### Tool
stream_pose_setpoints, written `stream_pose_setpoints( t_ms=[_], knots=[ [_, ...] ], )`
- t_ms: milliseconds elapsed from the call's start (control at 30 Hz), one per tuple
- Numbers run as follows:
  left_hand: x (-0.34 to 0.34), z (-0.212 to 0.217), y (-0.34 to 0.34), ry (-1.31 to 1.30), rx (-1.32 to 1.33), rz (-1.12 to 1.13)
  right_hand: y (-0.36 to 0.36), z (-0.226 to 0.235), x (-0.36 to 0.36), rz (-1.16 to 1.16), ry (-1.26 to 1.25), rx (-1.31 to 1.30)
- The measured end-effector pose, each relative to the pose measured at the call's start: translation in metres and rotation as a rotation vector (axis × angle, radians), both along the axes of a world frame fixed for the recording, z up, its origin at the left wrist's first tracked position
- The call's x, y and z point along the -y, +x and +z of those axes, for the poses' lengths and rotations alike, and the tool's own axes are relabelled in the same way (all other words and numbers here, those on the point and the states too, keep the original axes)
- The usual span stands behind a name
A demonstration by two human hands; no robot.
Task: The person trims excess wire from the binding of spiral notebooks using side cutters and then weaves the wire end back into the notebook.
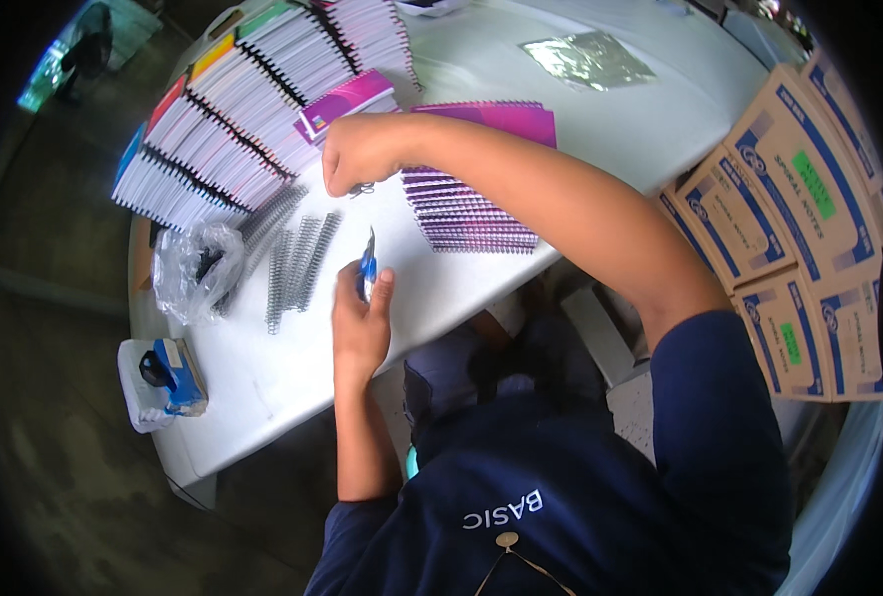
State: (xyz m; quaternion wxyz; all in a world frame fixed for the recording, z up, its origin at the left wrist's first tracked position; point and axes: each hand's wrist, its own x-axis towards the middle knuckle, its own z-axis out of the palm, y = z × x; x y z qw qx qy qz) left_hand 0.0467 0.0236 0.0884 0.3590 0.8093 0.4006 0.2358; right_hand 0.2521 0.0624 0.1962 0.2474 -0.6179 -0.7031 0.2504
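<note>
The left hand [360, 333], low at the front of the white table [431, 298], is closed around a pair of blue-handled metal pliers [368, 266], whose narrow tip points away from the body. The right hand [367, 151] is curled into a fist farther in over the table, its bare forearm crossing above the purple spiral-bound notebooks [469, 214], which lie in an overlapping row with their coiled edges showing. A small piece of thin dark wire [362, 189] shows just below the fist; whether the fingers grip it, I cannot tell.

Just beyond the right hand, a purple-and-white booklet [347, 101] lies against long, packed rows of white-paged notebooks with black spiral bindings [247, 114]. Loose silver-grey wire coils [307, 256] lie in bundles on the table, left of the pliers and apart from them. Next to the coils sits a crumpled clear plastic bag [188, 273] with something dark inside. At the table's left end stands a blue-and-white box [185, 375]. A shiny transparent plastic wrapper [588, 60] lies toward the far side, and brown cardboard cartons with blue borders [759, 204] are stacked at the right.
</note>
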Motion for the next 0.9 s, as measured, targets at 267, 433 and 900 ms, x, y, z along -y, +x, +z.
stream_pose_setpoints(
  t_ms=[267,433,900],
  knots=[
    [-0.012,-0.020,-0.030,0.034,0.419,0.341,-0.061,0.040,0.045,0.043,0.566,-0.571],
    [0.015,-0.009,-0.025,-1.406,1.653,-0.215,-0.118,-0.066,0.070,-0.017,0.730,-0.283],
    [-0.167,0.094,-0.070,-1.133,2.118,0.373,-0.110,-0.159,0.106,-0.183,0.649,-0.109]
  ],
)
